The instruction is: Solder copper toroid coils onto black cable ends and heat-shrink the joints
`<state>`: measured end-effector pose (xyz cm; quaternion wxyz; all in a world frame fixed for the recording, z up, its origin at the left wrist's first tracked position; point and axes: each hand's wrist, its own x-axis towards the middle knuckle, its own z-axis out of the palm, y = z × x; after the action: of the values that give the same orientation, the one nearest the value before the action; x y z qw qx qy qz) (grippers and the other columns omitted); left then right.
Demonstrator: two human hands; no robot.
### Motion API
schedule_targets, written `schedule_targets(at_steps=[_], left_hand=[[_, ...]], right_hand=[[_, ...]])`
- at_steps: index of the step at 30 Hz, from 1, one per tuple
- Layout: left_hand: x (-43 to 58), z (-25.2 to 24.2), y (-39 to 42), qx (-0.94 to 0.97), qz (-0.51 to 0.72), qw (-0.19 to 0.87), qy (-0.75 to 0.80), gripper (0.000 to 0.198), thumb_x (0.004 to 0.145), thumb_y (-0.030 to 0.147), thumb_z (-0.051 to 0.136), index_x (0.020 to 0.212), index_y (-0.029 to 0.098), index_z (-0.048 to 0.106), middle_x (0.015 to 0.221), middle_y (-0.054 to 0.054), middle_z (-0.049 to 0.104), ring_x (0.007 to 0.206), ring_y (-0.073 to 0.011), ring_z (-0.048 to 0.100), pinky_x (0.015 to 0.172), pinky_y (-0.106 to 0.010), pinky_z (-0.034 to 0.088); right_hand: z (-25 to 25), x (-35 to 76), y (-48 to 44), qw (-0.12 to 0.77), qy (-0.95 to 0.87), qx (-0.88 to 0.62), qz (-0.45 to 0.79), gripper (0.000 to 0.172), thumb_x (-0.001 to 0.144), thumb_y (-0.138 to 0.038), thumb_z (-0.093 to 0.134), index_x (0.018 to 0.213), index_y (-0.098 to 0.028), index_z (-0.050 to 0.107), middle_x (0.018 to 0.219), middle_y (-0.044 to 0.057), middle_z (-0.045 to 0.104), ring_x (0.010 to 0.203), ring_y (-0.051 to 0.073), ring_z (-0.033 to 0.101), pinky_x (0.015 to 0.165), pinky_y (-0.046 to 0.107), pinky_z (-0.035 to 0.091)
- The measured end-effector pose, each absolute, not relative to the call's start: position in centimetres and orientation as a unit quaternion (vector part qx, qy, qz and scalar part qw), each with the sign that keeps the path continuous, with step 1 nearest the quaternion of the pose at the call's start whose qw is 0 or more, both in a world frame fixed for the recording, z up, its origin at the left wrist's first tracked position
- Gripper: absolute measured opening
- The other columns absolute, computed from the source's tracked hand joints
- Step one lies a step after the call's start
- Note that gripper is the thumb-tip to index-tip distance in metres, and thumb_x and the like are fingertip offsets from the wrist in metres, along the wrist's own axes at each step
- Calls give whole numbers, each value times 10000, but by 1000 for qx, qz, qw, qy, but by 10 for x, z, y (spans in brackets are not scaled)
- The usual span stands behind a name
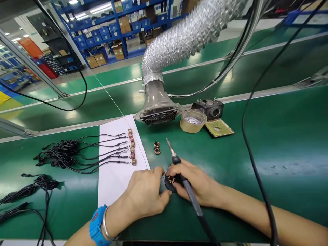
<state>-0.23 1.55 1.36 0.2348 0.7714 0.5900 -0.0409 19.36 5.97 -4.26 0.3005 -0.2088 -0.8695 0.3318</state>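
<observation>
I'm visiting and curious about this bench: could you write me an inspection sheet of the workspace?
Surface: green bench, white paper on it.
Job's things: ring coil at the fingertips; two more coils right of the paper.
Clutter: round tub and yellow pad near the bench's back.
Hands: right hand holds a soldering iron; left hand near the ring coil, grip unclear.
Cables: black bundles at left, some ends on paper.
Surroundings: silvery duct, blue shelves behind.
</observation>
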Motion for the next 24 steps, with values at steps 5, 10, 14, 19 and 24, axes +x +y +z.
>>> schedule_targets(at_steps=[5, 10, 14, 19, 24], left_hand=[[2, 0, 18, 757, -3, 280, 591, 393, 802, 395, 565, 1149, 216, 527, 942, -53, 715, 826, -275, 682, 672, -354, 494], [1, -4, 19, 751, -6, 299, 589, 261, 823, 354, 564, 1042, 217, 600, 798, -26, 711, 701, -232, 669, 583, -308, 439], [2, -5, 18, 743, -13, 301, 598, 222, 823, 341, 579, 1010, 225, 612, 801, -17, 711, 711, -218, 664, 581, -294, 408], [1, -6, 17, 744, 4, 304, 595, 198, 836, 335, 566, 1005, 242, 613, 829, -3, 712, 715, -215, 652, 581, -295, 383], [-2, 0, 17, 727, 42, 331, 600, 322, 815, 339, 578, 1120, 237, 597, 706, 11, 655, 595, -162, 570, 553, -265, 346]], right_hand=[[-46, 195, 63, 292, -866, -246, 323, 347, 779, -110, 554, 1099, -190, 445, 896, 54, 580, 812, 201, 487, 685, 315, 453], [-46, 194, 61, 278, -874, -246, 315, 251, 846, -95, 483, 1071, -198, 446, 835, 33, 540, 769, 175, 456, 632, 269, 418], [-43, 196, 63, 253, -898, -189, 305, 221, 835, -67, 431, 1018, -189, 451, 775, 21, 513, 738, 169, 418, 643, 270, 403], [-39, 200, 67, 235, -901, -167, 325, 286, 807, -42, 441, 1055, -186, 442, 809, 23, 528, 739, 166, 424, 654, 268, 416], [-32, 206, 66, 290, -876, -205, 326, 392, 773, -95, 539, 1136, -187, 425, 919, 52, 567, 824, 192, 495, 714, 321, 455]])
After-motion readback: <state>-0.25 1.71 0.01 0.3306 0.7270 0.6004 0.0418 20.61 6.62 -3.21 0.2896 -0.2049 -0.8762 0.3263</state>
